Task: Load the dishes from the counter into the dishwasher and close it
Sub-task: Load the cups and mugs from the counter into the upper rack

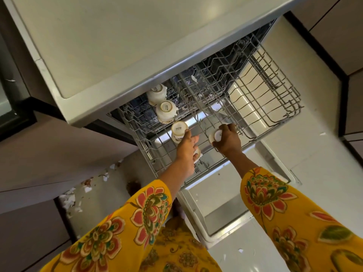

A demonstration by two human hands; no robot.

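Three white cups (166, 110) upside down, bases up, along upper rack (275, 91) left edge, left hand (186, 148) fingers curled on a partly hidden cup (197, 154), fingertip touching nearest racked cup, right hand (227, 140) gripping inverted white cup (215, 136) near rack front edge

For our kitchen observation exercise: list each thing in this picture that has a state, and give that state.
Dishwasher door: open, folded down.
Upper rack: pulled out.
Three cups: upside down in the rack.
Left hand: grips a cup, fingers touching a racked one.
Right hand: grips an upturned cup.
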